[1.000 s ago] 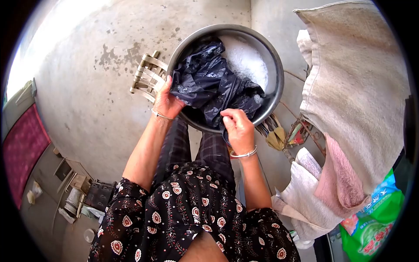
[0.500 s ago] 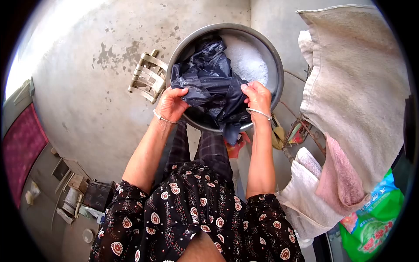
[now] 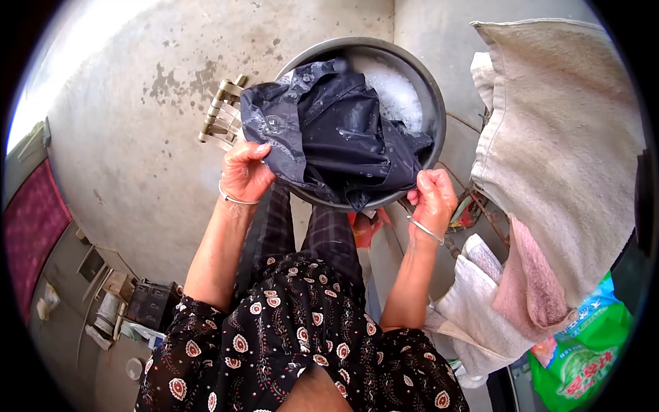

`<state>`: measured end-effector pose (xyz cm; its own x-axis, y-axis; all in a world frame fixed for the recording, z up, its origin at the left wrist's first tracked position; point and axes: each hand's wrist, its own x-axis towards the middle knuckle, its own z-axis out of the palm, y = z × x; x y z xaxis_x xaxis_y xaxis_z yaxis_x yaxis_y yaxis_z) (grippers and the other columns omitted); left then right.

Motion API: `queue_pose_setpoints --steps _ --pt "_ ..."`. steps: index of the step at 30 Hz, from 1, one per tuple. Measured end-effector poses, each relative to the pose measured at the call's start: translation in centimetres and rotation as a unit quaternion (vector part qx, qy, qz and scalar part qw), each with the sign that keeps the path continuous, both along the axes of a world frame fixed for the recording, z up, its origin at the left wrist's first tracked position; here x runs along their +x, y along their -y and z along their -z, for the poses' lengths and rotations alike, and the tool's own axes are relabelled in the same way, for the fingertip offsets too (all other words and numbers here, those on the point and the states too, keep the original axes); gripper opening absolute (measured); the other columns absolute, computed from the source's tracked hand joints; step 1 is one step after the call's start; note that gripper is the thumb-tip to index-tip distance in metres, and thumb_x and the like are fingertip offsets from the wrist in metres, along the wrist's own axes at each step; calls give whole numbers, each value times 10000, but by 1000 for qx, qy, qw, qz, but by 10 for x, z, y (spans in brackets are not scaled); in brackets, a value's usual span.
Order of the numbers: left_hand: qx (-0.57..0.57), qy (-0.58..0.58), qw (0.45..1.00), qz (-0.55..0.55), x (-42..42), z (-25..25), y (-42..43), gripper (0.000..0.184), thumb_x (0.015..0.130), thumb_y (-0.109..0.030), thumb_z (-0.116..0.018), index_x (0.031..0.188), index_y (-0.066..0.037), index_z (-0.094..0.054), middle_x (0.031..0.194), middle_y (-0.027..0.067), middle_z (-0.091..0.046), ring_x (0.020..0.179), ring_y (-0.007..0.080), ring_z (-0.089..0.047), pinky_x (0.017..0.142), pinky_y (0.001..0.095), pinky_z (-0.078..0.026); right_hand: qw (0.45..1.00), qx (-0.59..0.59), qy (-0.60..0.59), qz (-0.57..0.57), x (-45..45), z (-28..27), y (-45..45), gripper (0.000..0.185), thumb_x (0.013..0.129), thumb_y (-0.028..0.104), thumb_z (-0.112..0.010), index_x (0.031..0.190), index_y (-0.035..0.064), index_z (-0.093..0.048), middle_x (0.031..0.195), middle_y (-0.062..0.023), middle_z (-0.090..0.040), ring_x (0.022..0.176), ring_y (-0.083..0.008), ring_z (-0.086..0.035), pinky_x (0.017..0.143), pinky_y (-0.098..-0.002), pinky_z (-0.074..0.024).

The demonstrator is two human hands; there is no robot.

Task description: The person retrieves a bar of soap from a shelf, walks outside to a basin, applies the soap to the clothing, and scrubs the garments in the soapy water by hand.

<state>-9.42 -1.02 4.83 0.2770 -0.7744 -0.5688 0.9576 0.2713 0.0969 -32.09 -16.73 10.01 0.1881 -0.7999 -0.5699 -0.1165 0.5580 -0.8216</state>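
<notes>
A wet dark navy garment with soap suds on it is stretched between my two hands over a metal basin. My left hand pinches its left edge, thumb on top. At the lower right corner of the cloth, my right hand is closed on the fabric. White suds show in the basin behind the garment. The cloth covers most of the basin's inside and hangs over its left rim. Which kind of garment it is, I cannot tell.
Left of the basin stands a small slatted stool, partly covered. Beige towels and a pink towel hang at the right. Below them is a green packet. A dark box sits at the lower left. Wet spots mark the concrete floor.
Both hands have moved apart, left hand to the left and right hand to the right and slightly down. The bunched garment is now spread wider between them.
</notes>
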Motion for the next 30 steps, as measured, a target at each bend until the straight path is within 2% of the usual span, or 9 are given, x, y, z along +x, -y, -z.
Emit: queue_pose_setpoints --steps 4,9,12,14,18,20,23,27,30 --pt "-24 6 999 -30 9 -3 -7 485 703 102 -484 1185 77 -446 1150 180 -544 1071 283 -543 957 378 -435 972 -92 211 40 -4 -29 17 144 854 63 -504 729 30 -440 644 -78 -473 549 -123 -409 501 -220 -350" --pt "16 -28 999 -33 7 18 -20 428 705 64 -486 1133 56 -497 1113 158 -567 1030 294 -558 925 420 -441 997 -50 6 -50 13 -3 24 115 881 108 -516 836 5 -541 799 -80 -590 638 -97 -518 539 -201 -398" --pt "33 -9 999 -24 6 11 -20 405 711 60 -482 1115 58 -502 1105 157 -571 1026 291 -560 919 419 -443 980 -132 -117 -91 41 37 32 156 873 131 -550 962 11 -594 900 -61 -623 745 -106 -572 631 -223 -458" --pt "47 2 999 -20 7 10 -25 391 713 56 -480 1103 63 -504 1101 156 -573 1022 288 -561 919 418 -442 941 -245 -170 -161 54 67 43 228 776 55 -605 1002 20 -595 931 -121 -624 789 -215 -596 732 -311 -471" --pt "29 -7 999 -41 14 10 -34 282 718 51 -486 987 75 -568 1049 183 -602 999 292 -578 932 408 -441 808 -387 -209 -393 72 104 56 249 695 31 -600 941 53 -632 863 -104 -635 755 -290 -595 753 -365 -473" --pt "60 15 996 -69 20 15 -44 247 727 37 -483 950 82 -579 1038 191 -607 989 302 -582 935 428 -436 925 -224 -155 -267 65 116 62 222 696 -11 -538 888 38 -640 761 -96 -649 663 -181 -608 664 -290 -480" --pt "74 23 995 -67 36 45 -77 278 744 -3 -476 993 83 -565 1064 202 -598 1018 327 -566 953 471 -411 960 -194 -83 -184 62 98 66 191 730 11 -574 914 4 -624 793 -125 -642 686 -188 -601 679 -309 -479" --pt "43 -18 995 -85 39 27 -62 317 745 -24 -467 1032 87 -544 1070 200 -598 1010 336 -570 954 484 -408 875 -291 -216 -322 44 105 50 353 738 233 -695 1011 33 -594 956 -150 -612 862 -277 -576 768 -366 -462" --pt "36 -4 996 -87 40 9 -47 331 740 -29 -459 1040 87 -539 1063 199 -602 1003 334 -574 957 484 -406 776 -325 -292 -455 18 101 39 347 723 306 -685 1002 110 -618 959 -90 -623 880 -281 -557 811 -397 -379"
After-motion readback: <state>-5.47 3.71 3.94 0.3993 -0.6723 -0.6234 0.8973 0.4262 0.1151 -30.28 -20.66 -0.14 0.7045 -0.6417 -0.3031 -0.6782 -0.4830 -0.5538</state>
